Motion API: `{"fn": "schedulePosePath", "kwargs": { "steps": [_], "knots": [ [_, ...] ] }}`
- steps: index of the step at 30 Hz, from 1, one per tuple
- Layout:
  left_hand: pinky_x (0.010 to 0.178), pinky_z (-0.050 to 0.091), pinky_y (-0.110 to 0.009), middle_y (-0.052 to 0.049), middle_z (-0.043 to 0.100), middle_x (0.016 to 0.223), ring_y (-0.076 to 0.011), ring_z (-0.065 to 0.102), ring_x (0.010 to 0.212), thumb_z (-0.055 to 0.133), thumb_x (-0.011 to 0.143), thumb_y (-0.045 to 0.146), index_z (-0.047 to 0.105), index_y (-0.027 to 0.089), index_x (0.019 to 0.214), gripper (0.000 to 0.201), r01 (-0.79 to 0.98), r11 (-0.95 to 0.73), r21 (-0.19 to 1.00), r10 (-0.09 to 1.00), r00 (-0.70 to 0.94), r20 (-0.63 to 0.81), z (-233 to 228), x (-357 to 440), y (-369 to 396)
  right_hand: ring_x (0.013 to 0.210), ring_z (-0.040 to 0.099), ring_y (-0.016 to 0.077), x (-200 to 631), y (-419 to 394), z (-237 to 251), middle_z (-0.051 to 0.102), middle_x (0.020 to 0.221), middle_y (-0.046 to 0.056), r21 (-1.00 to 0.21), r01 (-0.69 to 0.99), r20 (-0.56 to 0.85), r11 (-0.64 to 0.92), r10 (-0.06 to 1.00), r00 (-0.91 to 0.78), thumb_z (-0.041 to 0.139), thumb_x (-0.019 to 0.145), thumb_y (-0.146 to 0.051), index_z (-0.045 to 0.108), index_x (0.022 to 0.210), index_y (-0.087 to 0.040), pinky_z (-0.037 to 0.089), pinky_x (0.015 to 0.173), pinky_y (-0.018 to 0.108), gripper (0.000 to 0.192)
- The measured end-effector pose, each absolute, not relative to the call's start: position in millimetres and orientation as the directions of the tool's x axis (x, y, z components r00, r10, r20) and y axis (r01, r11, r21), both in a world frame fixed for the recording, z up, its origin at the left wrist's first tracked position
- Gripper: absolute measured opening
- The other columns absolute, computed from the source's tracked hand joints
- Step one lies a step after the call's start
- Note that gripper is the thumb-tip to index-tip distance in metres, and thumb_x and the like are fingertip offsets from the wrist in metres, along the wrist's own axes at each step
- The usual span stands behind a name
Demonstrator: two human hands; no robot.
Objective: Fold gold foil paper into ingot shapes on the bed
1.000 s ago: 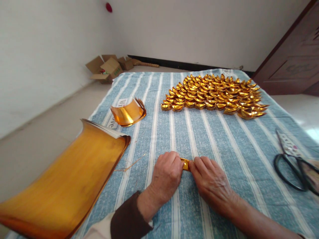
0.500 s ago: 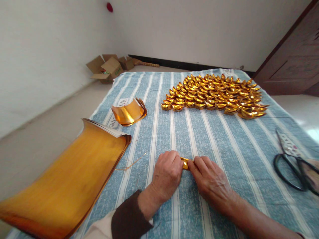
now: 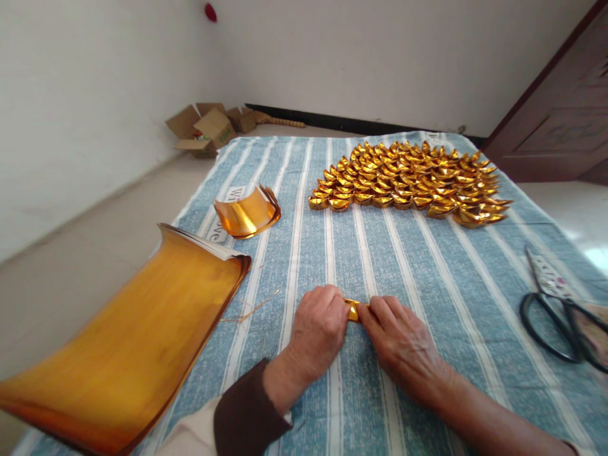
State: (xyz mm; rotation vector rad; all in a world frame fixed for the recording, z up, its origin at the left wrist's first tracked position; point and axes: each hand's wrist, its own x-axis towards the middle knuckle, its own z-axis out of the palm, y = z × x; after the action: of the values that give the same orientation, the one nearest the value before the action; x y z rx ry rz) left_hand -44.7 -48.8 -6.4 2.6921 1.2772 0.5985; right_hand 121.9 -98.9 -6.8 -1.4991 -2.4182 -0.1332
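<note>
Foil strip (image 3: 353,311) toward the surface's (image 3: 456,310) near edge; foil ingots (image 3: 408,180), far right; scissors (image 3: 573,326), right edge; foil sheets (image 3: 128,335), left edge, foil stack (image 3: 249,214) behind.

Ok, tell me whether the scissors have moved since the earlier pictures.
No. The scissors lie in the same place against the stripes of the tablecloth; the tiny shift is shared by the whole view.

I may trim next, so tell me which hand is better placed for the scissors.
Likely the right hand: the scissors lie on its side, farther from the left hand. Both hold the gold piece.
</note>
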Motion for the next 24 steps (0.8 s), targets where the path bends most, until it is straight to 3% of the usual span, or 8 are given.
{"fn": "schedulePosePath", "kwargs": {
  "steps": [7,13,17,24],
  "knots": [
    [0.069,0.049,-0.033,-0.004,0.059,0.079,-0.0173,0.056,0.074,0.054,0.091,0.017,0.054,0.018,0.070,0.020,0.667,-0.567,0.483,0.821,0.505,0.267,-1,-51,-41,0.078,0.044,0.0221,122,-99,-7,0.054,0.083,0.006,-0.018,0.894,0.259,0.448,0.865,-0.429,0.050,0.091,-0.008,0.059,0.098,-0.015,0.038,0.062,0.034,0.013],
    [0.075,0.050,-0.030,-0.002,0.063,0.083,-0.0158,0.060,0.082,0.062,0.083,0.010,0.059,0.017,0.070,0.016,0.561,-0.557,0.612,0.791,0.582,0.186,11,-63,-31,0.075,0.043,0.0220,121,-99,-8,0.054,0.082,0.006,0.032,0.894,0.280,0.448,0.854,-0.438,0.053,0.089,-0.008,0.059,0.095,-0.015,0.035,0.059,0.034,0.011],
    [0.079,0.051,-0.031,-0.003,0.065,0.090,-0.0162,0.061,0.087,0.064,0.081,0.008,0.062,0.017,0.069,0.015,0.543,-0.551,0.634,0.787,0.590,0.180,12,-64,-30,0.075,0.043,0.0222,121,-99,-8,0.055,0.082,0.006,0.043,0.892,0.291,0.451,0.848,-0.443,0.056,0.087,-0.007,0.060,0.094,-0.015,0.035,0.058,0.034,0.011],
    [0.082,0.051,-0.036,-0.005,0.066,0.095,-0.0184,0.061,0.090,0.059,0.080,0.004,0.054,0.017,0.063,0.022,0.590,-0.566,0.576,0.795,0.577,0.189,7,-60,-33,0.076,0.043,0.0224,121,-98,-9,0.055,0.084,0.006,0.060,0.892,0.283,0.448,0.850,-0.445,0.052,0.089,-0.006,0.058,0.093,-0.016,0.035,0.059,0.035,0.012]
  ]
}}
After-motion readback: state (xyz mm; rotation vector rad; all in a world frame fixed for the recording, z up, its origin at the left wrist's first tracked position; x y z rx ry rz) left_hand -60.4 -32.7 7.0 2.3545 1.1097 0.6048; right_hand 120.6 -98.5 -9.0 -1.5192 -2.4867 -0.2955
